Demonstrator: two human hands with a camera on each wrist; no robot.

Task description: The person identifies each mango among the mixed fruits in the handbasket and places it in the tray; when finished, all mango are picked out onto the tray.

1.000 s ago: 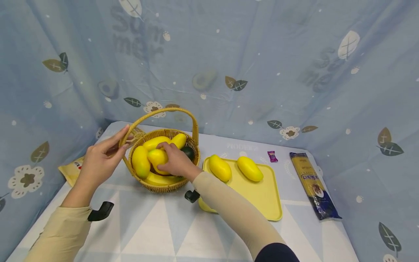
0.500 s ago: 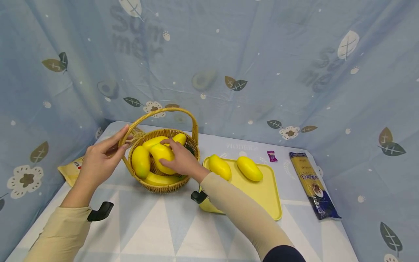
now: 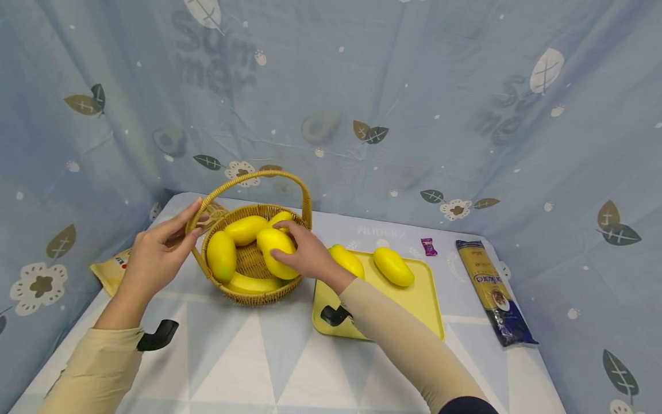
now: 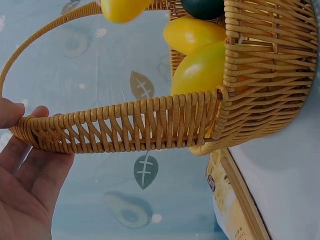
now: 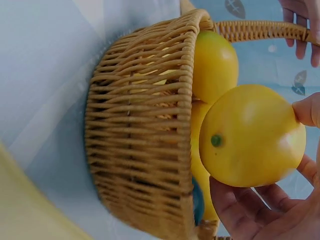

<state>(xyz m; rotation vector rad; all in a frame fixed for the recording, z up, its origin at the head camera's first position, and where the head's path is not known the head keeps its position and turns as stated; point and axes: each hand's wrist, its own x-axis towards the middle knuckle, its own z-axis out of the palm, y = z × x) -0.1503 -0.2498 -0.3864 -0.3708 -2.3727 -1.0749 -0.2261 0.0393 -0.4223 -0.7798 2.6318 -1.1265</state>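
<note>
My left hand (image 3: 157,253) pinches the left side of the handle (image 4: 125,127) of a yellow wicker basket (image 5: 140,125). In my right hand (image 3: 312,253) a yellow mango (image 5: 250,135) is gripped between thumb and fingers. From the right wrist view the mango is just above the basket's rim, and its small green stem spot shows. Inside the basket lie a mango (image 3: 221,257) at the left, another yellow fruit (image 3: 245,230) behind it, and a banana (image 3: 254,284) along the front. A dark green fruit (image 4: 204,7) is largely hidden from the head view.
Right of the basket is a yellow tray (image 3: 408,307) bearing two mangoes (image 3: 393,267), one partly behind my right hand. Farther right lie a small purple wrapped candy (image 3: 428,247) and a long pasta packet (image 3: 493,290). A yellow packet (image 3: 111,270) lies behind my left hand.
My right hand has drawn the mango up and to the right, from the basket's middle toward its right rim. The left hand keeps its hold on the handle.
</note>
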